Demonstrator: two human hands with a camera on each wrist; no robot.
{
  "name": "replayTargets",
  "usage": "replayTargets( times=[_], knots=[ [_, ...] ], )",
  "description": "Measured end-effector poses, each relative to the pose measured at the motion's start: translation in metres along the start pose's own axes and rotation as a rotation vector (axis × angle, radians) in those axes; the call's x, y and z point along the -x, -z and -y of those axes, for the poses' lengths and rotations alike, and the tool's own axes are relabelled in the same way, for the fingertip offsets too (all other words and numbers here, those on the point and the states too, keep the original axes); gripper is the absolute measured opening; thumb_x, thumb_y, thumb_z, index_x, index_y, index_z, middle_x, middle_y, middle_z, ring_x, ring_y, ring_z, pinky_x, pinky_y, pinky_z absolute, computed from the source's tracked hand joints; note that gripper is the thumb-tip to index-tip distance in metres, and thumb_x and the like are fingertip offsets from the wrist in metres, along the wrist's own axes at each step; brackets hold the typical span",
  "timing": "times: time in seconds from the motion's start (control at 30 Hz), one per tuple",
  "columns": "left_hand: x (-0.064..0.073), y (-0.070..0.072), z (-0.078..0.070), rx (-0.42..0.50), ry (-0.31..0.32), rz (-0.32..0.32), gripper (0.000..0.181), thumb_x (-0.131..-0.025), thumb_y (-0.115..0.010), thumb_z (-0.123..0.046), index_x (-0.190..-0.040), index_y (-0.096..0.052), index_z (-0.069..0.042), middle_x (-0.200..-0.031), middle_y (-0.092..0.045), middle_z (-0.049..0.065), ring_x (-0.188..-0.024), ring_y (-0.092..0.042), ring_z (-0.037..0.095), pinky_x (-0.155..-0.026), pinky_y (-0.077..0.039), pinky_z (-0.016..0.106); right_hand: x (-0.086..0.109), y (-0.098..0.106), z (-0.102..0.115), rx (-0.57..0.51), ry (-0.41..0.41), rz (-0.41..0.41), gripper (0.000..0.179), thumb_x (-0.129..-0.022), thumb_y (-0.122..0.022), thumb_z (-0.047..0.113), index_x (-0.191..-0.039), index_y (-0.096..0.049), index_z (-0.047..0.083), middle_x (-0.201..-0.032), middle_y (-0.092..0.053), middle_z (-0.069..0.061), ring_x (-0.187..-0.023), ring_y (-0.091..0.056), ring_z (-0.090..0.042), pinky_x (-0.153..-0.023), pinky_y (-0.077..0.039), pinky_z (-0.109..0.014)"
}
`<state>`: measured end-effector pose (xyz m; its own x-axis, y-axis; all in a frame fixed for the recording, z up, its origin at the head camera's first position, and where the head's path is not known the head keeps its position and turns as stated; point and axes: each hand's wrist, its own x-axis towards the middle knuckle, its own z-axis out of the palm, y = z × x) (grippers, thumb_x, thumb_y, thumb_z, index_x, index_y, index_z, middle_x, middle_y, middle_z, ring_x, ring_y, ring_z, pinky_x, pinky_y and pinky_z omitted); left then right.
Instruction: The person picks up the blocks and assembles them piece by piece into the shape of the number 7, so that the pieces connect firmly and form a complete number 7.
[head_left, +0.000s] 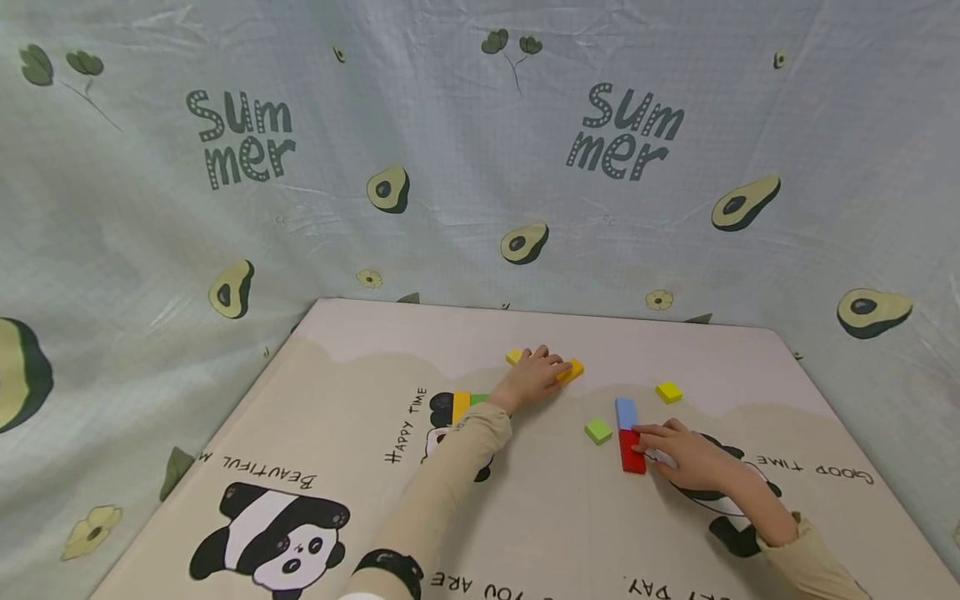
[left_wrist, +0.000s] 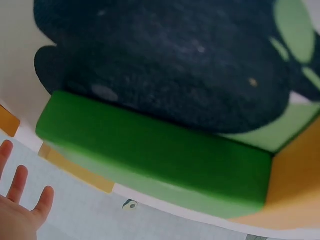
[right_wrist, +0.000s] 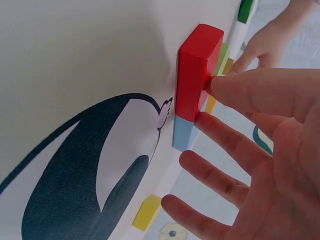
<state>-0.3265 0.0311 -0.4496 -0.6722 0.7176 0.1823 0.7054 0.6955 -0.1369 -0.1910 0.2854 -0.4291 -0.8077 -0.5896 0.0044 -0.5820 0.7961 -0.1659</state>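
Note:
In the head view my left hand (head_left: 534, 377) reaches to the far part of the table, over an orange block (head_left: 573, 371). A yellow block (head_left: 513, 357) shows just left of it. The left wrist view has this hand's fingers (left_wrist: 19, 182) spread, beyond a long green block (left_wrist: 155, 155). My right hand (head_left: 693, 457) is at a red block (head_left: 632, 452), which lies end to end with a light blue block (head_left: 626, 413). In the right wrist view the thumb touches the red block and the index fingertip meets its end by the blue one; the other fingers are extended.
A lime green block (head_left: 598, 431) lies left of the blue one, and another yellow block (head_left: 670, 392) lies to the right. Near the left forearm is an orange-yellow block (head_left: 461, 406) beside the green one. A printed curtain (head_left: 450, 108) hangs behind the panda-patterned table (head_left: 555, 517).

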Motion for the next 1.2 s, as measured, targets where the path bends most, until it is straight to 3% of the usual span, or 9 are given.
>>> replayTargets(
  times=[0.47, 0.77, 0.87, 1.2],
  knots=[
    [-0.002, 0.001, -0.003, -0.047, -0.025, 0.028, 0.024, -0.092, -0.047, -0.025, -0.113, -0.057, -0.022, -0.116, -0.057, -0.003, -0.104, -0.045, 0.016, -0.083, -0.039, 0.033, 0.000, 0.002, 0.001, -0.009, 0.008, 0.007, 0.021, -0.078, -0.063, 0.010, -0.098, -0.062, 0.016, -0.124, -0.053, -0.012, -0.094, -0.047, -0.022, -0.070, -0.047, -0.033],
    [-0.001, 0.004, -0.007, -0.076, -0.068, 0.038, 0.026, -0.089, -0.053, -0.031, -0.113, -0.056, -0.024, -0.111, -0.054, -0.003, -0.102, -0.043, 0.015, -0.080, -0.039, 0.029, 0.001, 0.003, 0.003, -0.020, 0.009, 0.006, 0.020, -0.079, -0.062, 0.010, -0.098, -0.062, 0.016, -0.124, -0.053, -0.012, -0.092, -0.046, -0.021, -0.068, -0.046, -0.029],
    [-0.001, 0.003, -0.009, -0.074, -0.065, 0.040, 0.027, -0.088, -0.053, -0.031, -0.114, -0.055, -0.025, -0.115, -0.053, -0.003, -0.106, -0.043, 0.016, -0.082, -0.040, 0.031, 0.001, 0.002, 0.002, -0.024, -0.001, 0.007, 0.020, -0.079, -0.062, 0.011, -0.098, -0.062, 0.016, -0.124, -0.053, -0.012, -0.092, -0.046, -0.020, -0.068, -0.046, -0.028],
    [-0.004, -0.003, -0.012, -0.032, -0.015, 0.146, 0.040, -0.093, -0.044, -0.029, -0.132, -0.038, -0.023, -0.142, -0.035, -0.003, -0.131, -0.030, 0.021, -0.099, -0.036, 0.042, 0.000, -0.001, 0.000, -0.015, -0.006, -0.001, 0.020, -0.079, -0.062, 0.011, -0.098, -0.062, 0.017, -0.125, -0.053, -0.012, -0.092, -0.046, -0.019, -0.068, -0.045, -0.028]
  ],
)
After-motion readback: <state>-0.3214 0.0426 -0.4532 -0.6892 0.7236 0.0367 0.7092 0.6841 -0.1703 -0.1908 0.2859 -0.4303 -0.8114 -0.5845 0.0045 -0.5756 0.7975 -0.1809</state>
